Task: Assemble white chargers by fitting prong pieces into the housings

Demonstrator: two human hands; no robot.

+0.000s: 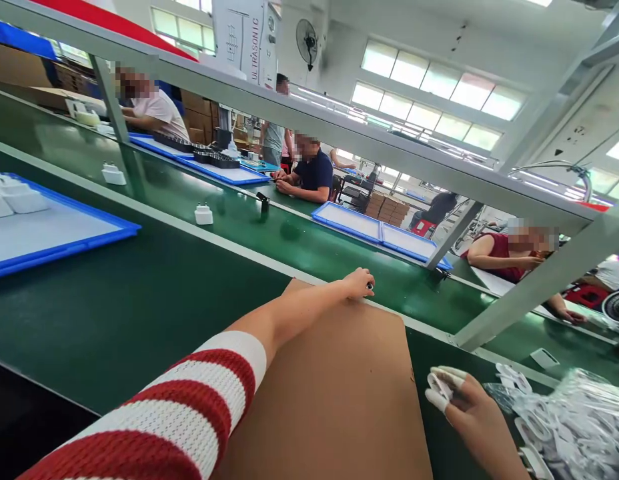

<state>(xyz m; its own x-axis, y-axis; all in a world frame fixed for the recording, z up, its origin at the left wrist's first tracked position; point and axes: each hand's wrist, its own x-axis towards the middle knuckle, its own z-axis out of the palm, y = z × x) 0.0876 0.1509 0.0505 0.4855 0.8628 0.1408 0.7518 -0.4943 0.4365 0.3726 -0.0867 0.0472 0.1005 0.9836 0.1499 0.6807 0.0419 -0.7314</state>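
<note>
My left hand (359, 283) reaches forward over the far end of a brown cardboard sheet (339, 380), at the edge of the green conveyor belt. Its fingers are curled round a small item; only a dark and white bit shows, so its kind is unclear. White finger covers sit on the thumb and fingertips of my right hand (472, 403), which pinches a small white plastic part (441, 385). Right of that hand lies a heap of white looped parts (549, 420), partly under clear plastic bags (589, 393).
White plug adapters (203, 214) stand on the belt (289, 233). A blue-rimmed tray (89, 233) with more adapters lies at left. A flat white piece (544, 358) rests near the right-hand heap. A slanted metal post (529, 280) crosses the right side. Several people sit across the belt.
</note>
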